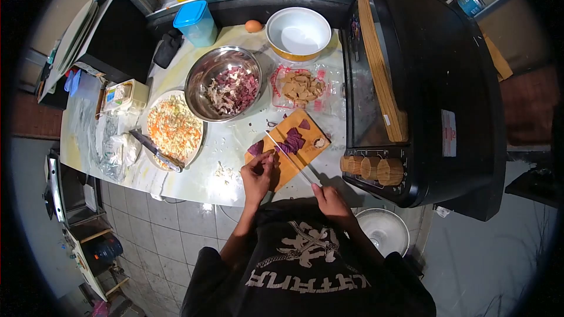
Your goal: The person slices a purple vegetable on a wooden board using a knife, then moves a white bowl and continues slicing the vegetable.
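Note:
My right hand (331, 201) is closed round the handle of a kitchen knife (296, 165), whose thin blade slants up and left across a small wooden cutting board (286, 175). Slices of a purple vegetable (290, 142) lie in a cluster beside the blade, with a separate purple piece (255, 148) at the board's left edge. My left hand (257, 177) is over the board's left side, fingertips bent together close to the blade; what they pinch, if anything, is hidden. A small pale round bit (319, 142) sits near the board's right corner.
Left of the board are a steel bowl (194, 97) of chopped purple and white pieces and a plate (202, 135) of shredded vegetables, with a second knife (155, 151) across it. Brown slices (302, 87) lie on plastic behind. A black oven (435, 105) stands right.

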The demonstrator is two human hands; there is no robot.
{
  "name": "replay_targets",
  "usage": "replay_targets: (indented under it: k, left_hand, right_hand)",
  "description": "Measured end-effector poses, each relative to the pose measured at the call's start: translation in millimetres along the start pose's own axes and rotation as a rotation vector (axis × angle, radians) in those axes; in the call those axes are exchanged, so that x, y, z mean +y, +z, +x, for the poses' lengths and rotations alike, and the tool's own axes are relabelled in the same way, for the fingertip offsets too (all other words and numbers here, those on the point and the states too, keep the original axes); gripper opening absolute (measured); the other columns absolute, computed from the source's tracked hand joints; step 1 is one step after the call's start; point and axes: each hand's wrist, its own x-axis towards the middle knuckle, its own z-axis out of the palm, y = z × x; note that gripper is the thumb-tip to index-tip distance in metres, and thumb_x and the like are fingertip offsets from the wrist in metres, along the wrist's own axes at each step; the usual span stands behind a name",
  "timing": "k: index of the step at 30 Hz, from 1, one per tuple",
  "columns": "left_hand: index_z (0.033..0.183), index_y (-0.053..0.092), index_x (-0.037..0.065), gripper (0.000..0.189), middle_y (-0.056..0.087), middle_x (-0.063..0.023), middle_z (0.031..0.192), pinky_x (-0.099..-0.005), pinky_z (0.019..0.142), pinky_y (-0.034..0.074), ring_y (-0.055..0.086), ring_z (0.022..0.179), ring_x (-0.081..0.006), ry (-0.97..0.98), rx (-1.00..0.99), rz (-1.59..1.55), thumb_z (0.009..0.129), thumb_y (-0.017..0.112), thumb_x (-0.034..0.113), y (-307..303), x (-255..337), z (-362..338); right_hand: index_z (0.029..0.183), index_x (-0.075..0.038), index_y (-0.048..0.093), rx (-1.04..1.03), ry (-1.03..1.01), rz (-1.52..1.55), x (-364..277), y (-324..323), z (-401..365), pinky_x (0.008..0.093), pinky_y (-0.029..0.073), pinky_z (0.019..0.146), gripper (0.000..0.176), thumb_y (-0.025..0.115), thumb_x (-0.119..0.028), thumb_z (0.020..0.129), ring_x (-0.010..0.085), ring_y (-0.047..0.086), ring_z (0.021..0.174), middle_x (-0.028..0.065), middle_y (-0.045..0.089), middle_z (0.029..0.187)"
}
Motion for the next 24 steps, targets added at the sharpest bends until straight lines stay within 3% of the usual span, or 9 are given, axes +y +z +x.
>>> replay_targets:
  k: [3,6,12,15,18,22,24]
  left_hand:
    - [0.098,0.061,-0.008,0.020,0.064,-0.0084,0.079,-0.0224,0.064,0.048,0.060,0.071,-0.0111,-0.086,-0.032,-0.002,0.088,0.056,0.009,-3.1,6.5,-0.5]
    - [0.098,0.061,-0.008,0.019,0.063,-0.0088,0.080,-0.0223,0.065,0.049,0.060,0.071,-0.0115,-0.080,-0.030,-0.100,0.089,0.054,0.008,-2.4,-1.5,0.1]
    - [0.098,0.058,-0.008,0.018,0.062,-0.0095,0.085,-0.0231,0.073,0.047,0.060,0.078,-0.0127,-0.034,-0.087,-0.245,0.089,0.053,0.006,-7.8,-6.0,1.1]
    - [0.097,0.058,-0.008,0.015,0.062,-0.0092,0.087,-0.0236,0.076,0.046,0.059,0.080,-0.0127,-0.073,-0.073,-0.220,0.088,0.054,0.003,-9.5,0.3,-0.2]
    - [0.096,0.058,-0.007,0.012,0.061,-0.0085,0.087,-0.0234,0.077,0.046,0.059,0.080,-0.0122,-0.075,-0.111,-0.262,0.087,0.054,0.001,-10.5,-1.2,-0.3]
    - [0.096,0.058,-0.008,0.013,0.061,-0.0082,0.087,-0.0234,0.077,0.046,0.058,0.080,-0.0116,-0.024,-0.113,-0.295,0.086,0.056,0.000,-10.7,-4.5,-0.4]
    - [0.095,0.060,-0.008,0.014,0.061,-0.0075,0.087,-0.0235,0.076,0.046,0.057,0.080,-0.0110,-0.088,-0.051,-0.038,0.085,0.058,0.001,-12.5,4.3,-3.4]
  right_hand:
    - [0.069,0.007,0.053,-0.053,0.042,0.006,2.0,-0.7,-0.2,0.0470,0.039,0.065,0.050,0.044,-0.037,0.092,0.0456,0.051,0.074,0.0295,0.053,0.071]
    - [0.064,0.008,0.052,-0.020,-0.021,0.030,-1.9,-4.1,0.2,0.0493,0.040,0.058,0.055,0.044,-0.040,0.091,0.0476,0.052,0.071,0.0311,0.050,0.066]
    - [0.066,0.007,0.053,-0.042,-0.041,0.032,-2.7,-7.1,1.8,0.0489,0.040,0.059,0.053,0.044,-0.039,0.091,0.0469,0.052,0.070,0.0303,0.051,0.066]
    - [0.069,0.008,0.054,-0.095,0.032,0.047,-4.3,-7.9,0.5,0.0467,0.040,0.065,0.053,0.042,-0.038,0.092,0.0461,0.052,0.074,0.0302,0.053,0.070]
    - [0.069,0.008,0.053,-0.048,-0.005,0.013,1.5,-3.6,1.0,0.0470,0.040,0.064,0.053,0.042,-0.038,0.092,0.0467,0.052,0.074,0.0308,0.052,0.070]
    - [0.070,0.009,0.053,-0.164,0.048,0.004,-3.2,-6.6,3.4,0.0465,0.040,0.065,0.053,0.042,-0.039,0.092,0.0466,0.052,0.076,0.0309,0.052,0.071]
    - [0.070,0.009,0.053,-0.177,0.056,-0.005,-5.6,-7.1,2.9,0.0463,0.040,0.066,0.053,0.042,-0.039,0.092,0.0466,0.052,0.076,0.0309,0.052,0.072]
